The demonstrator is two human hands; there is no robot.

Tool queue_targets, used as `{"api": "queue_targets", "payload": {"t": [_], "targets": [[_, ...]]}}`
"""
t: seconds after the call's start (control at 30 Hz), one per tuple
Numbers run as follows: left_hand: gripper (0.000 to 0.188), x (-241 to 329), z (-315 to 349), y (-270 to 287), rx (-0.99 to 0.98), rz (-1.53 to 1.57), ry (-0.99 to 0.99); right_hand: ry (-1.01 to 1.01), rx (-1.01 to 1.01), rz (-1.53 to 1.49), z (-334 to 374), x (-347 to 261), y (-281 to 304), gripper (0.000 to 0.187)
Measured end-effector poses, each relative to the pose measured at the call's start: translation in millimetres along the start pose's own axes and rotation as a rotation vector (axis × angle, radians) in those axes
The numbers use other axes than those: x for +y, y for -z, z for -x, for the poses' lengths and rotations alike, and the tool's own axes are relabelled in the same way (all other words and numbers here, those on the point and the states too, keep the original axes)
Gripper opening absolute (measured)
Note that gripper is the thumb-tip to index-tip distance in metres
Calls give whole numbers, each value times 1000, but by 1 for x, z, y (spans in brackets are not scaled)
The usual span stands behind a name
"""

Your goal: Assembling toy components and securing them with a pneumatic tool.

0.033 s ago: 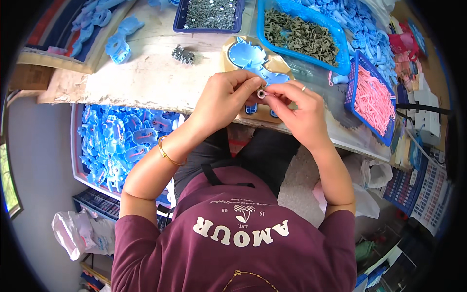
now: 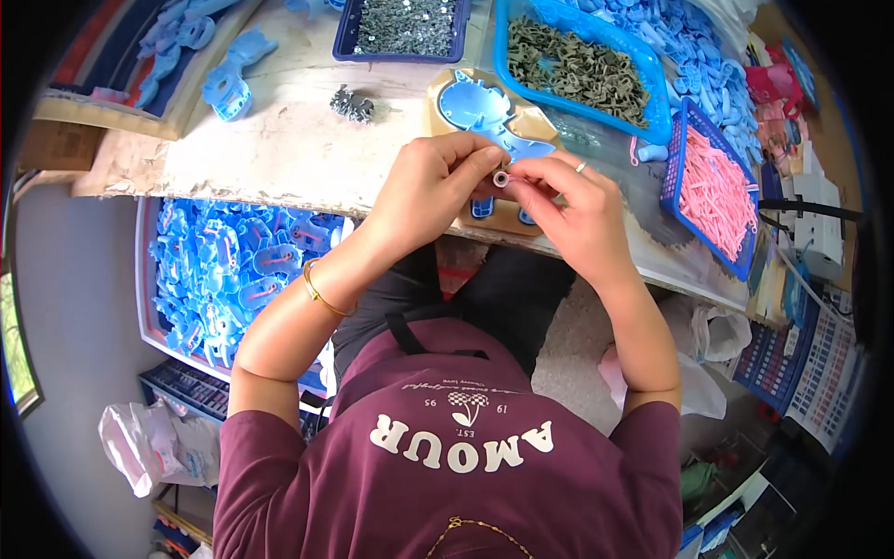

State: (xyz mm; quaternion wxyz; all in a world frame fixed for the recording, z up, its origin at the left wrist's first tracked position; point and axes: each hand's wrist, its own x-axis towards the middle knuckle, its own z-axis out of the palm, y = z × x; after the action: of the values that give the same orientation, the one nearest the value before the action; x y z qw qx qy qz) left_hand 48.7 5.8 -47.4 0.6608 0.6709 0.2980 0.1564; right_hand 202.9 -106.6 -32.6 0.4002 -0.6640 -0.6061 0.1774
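Above the table's near edge my two hands meet, fingertips almost touching. My right hand (image 2: pixel 575 207) pinches a small pink plastic piece with a round eyelet end (image 2: pixel 501 179); most of it is covered by the fingers. My left hand (image 2: pixel 438 182) is closed, thumb against forefinger, on a small dark bit beside the eyelet, too small to name. Just beyond the hands a light-blue animal-shaped plastic shell (image 2: pixel 473 104) lies in a tan block (image 2: pixel 533 121). Its lower part is hidden by my hands.
Small metal parts fill a dark-blue tray (image 2: pixel 335 42); dark-grey metal clips lie in a light-blue basket (image 2: pixel 503 58). Pink strips fill a blue basket (image 2: pixel 672 177). A small metal heap (image 2: pixel 351 104) and a blue shell (image 2: pixel 226 88) lie leftward. A bin of blue shells (image 2: pixel 247 279) stands lower left.
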Motion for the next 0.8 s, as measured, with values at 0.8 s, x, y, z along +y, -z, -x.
{"api": "queue_targets", "payload": {"t": [0.8], "targets": [[22, -31, 3, 16, 109, -1051, -795, 357, -280, 543, -43, 24, -11, 10]]}}
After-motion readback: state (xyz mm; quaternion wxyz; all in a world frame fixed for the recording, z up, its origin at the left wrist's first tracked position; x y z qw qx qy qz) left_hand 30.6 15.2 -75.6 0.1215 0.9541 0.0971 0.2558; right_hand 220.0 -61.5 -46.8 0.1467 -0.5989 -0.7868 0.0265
